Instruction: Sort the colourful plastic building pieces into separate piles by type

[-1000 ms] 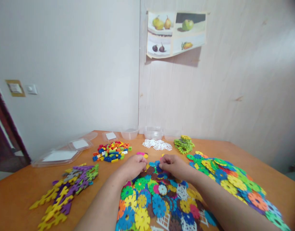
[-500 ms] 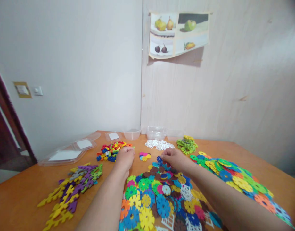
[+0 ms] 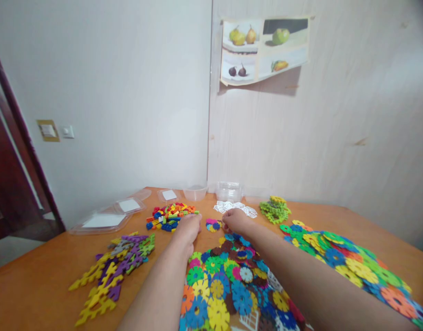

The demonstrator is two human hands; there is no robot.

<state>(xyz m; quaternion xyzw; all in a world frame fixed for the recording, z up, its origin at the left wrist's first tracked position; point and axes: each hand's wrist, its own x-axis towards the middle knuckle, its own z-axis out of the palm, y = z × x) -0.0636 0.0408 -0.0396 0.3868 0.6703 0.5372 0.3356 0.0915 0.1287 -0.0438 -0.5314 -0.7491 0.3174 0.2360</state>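
Observation:
My right hand (image 3: 237, 220) is closed in a pinch at the right side of a small group of pink, yellow and blue snowflake discs (image 3: 210, 227). A dark blue snowflake disc (image 3: 217, 225) lies at its fingertips, over that group. My left hand (image 3: 189, 225) is curled closed beside the pile of coloured building bricks (image 3: 170, 216); what its fingers hold, if anything, is hidden. Between my forearms spreads a large mixed heap of notched snowflake discs (image 3: 242, 296) in many colours, with some white lattice pieces (image 3: 250, 320) among them.
Purple, yellow and grey jigsaw-like strips (image 3: 109, 271) lie left. Clear lids (image 3: 103, 222) and tubs (image 3: 195, 192) stand along the back, near white lattice pieces (image 3: 234, 208) and green linked pieces (image 3: 275, 210). More large discs (image 3: 356, 266) fill the right side.
My right hand has moved left and carried the dark blue snowflake disc from the heap's far edge to the small group. My left hand stays closed. The view has shifted slightly left.

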